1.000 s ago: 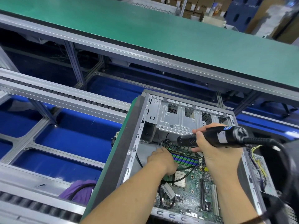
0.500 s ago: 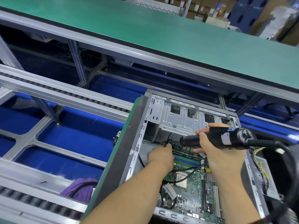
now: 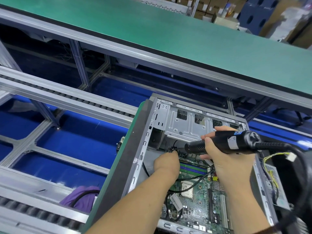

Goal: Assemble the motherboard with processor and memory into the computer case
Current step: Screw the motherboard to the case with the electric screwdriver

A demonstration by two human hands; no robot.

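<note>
The open computer case (image 3: 168, 119) lies on its side on a green-edged pallet (image 3: 118, 159), and inside it sits the green motherboard (image 3: 200, 193), with a square silver processor (image 3: 186, 189) near its middle and purple and green memory slots (image 3: 193, 168) toward the far end. A black cable (image 3: 194, 182) loops across the board, and a bundle of yellow wires (image 3: 271, 168) hangs at the case's right wall. The right hand (image 3: 224, 159) is clenched around a black electric screwdriver (image 3: 224, 144), its ribbed nose pointing left and down at the board's far left corner. The left hand (image 3: 167, 162) rests there with fingertips curled at the board's edge; whether they pinch anything cannot be told. Compared with a second ago, the left hand has crept farther toward that corner and the screwdriver tip has dropped closer to it. The case is bare stamped sheet metal, perforated with vent grids; beyond runs a smooth green bench top (image 3: 168, 31) on aluminium rails
</note>
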